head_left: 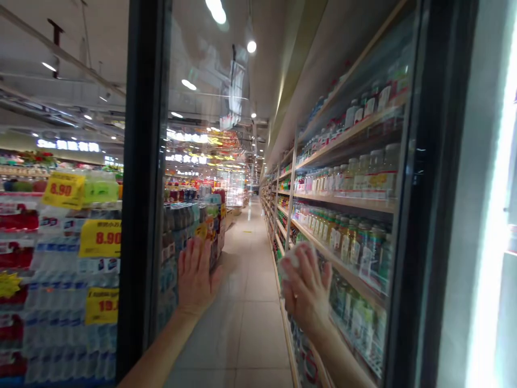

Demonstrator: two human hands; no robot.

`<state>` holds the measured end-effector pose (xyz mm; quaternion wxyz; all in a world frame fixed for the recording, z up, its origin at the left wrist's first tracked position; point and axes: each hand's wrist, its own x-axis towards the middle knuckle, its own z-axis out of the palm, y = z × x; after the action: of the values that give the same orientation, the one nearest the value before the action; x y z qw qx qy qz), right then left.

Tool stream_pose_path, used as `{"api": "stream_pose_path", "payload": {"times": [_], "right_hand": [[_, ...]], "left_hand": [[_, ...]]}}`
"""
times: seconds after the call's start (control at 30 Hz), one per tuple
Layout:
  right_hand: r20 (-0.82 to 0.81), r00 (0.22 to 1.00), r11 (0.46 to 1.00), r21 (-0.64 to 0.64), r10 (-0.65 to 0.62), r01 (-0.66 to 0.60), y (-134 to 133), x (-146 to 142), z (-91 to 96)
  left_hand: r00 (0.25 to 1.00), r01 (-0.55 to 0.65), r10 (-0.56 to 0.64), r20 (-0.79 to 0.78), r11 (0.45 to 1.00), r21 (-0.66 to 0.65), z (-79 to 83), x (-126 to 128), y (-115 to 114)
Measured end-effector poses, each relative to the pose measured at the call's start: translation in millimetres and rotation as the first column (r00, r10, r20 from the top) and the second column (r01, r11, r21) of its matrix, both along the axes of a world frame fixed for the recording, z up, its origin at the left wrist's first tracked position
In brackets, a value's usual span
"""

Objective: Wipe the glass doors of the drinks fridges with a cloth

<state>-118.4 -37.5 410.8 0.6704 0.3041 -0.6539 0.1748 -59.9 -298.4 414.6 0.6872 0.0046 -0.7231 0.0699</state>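
Note:
I look through a glass door [242, 124] with a black frame [141, 188]. My left hand [196, 277] lies flat against the glass with its fingers stretched upward, holding nothing. My right hand [309, 291] presses a crumpled white cloth [291, 257] onto the glass further right, with its fingers laid over the cloth. Both forearms reach up from the bottom edge of the view.
Behind the glass runs a tiled shop aisle [246, 302]. Long shelves of bottled drinks [347, 237] line its right side. Stacked drink packs with yellow price tags [100, 238] stand on the left. A brightly lit white strip [493, 242] runs past the door's right frame.

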Motion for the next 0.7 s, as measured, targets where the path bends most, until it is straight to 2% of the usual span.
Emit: {"api": "stream_pose_path", "payload": {"times": [0.03, 0.1, 0.17, 0.23, 0.3, 0.37, 0.4, 0.47, 0.53, 0.6, 0.63, 0.7], "right_hand": [[0.027, 0.998, 0.99, -0.127, -0.055, 0.058, 15.0, -5.2, 5.2], [0.066, 0.99, 0.921, -0.362, -0.125, 0.141, 43.3, -15.4, 15.8], [0.071, 0.987, 0.878, -0.451, -0.142, 0.158, 52.6, -19.1, 19.0], [0.056, 0.991, 0.926, -0.355, -0.12, 0.132, 37.6, -14.4, 11.5], [0.02, 0.998, 0.985, -0.159, -0.063, 0.066, 12.7, -6.8, 0.1], [-0.002, 1.0, 0.999, -0.04, -0.018, 0.017, 0.5, -4.3, -5.6], [-0.01, 1.0, 0.998, -0.053, -0.021, 0.02, 3.7, -6.3, -4.7], [-0.016, 0.997, 0.977, -0.199, -0.076, 0.071, 26.7, -16.1, 3.3], [-0.009, 0.991, 0.914, -0.386, -0.134, 0.121, 56.3, -27.6, 13.8], [-0.001, 0.989, 0.86, -0.494, -0.147, 0.128, 70.7, -32.7, 18.6], [0.003, 0.99, 0.858, -0.499, -0.144, 0.126, 68.6, -31.5, 17.2], [-0.001, 0.993, 0.908, -0.405, -0.12, 0.109, 49.2, -23.4, 8.4]], "left_hand": [[1.0, 0.002, -0.002, 0.002, 1.0, 0.005, -0.9, -0.2, -0.2], [1.0, -0.003, 0.003, 0.008, 1.0, 0.015, -2.5, -0.8, -0.1], [1.0, -0.014, 0.014, 0.009, 1.0, 0.02, -3.2, -1.4, 0.2], [1.0, -0.025, 0.025, 0.003, 1.0, 0.015, -3.0, -1.8, 0.2], [1.0, -0.026, 0.026, -0.012, 1.0, 0.003, -2.4, -2.0, -0.6], [0.999, -0.016, 0.016, -0.03, 1.0, -0.016, -2.1, -2.5, -2.0], [0.999, -0.011, 0.01, -0.041, 1.0, -0.023, -2.1, -2.9, -2.8], [0.998, -0.002, 0.0, -0.06, 0.999, -0.037, -2.3, -3.9, -4.2], [0.998, 0.002, -0.005, -0.063, 0.999, -0.04, -2.6, -5.1, -5.0], [0.998, 0.004, -0.007, -0.062, 0.999, -0.036, -2.6, -5.8, -5.3], [0.998, 0.006, -0.008, -0.062, 0.999, -0.035, -2.5, -5.9, -5.5], [0.998, 0.011, -0.013, -0.063, 0.999, -0.034, -2.3, -5.6, -6.0]]}}
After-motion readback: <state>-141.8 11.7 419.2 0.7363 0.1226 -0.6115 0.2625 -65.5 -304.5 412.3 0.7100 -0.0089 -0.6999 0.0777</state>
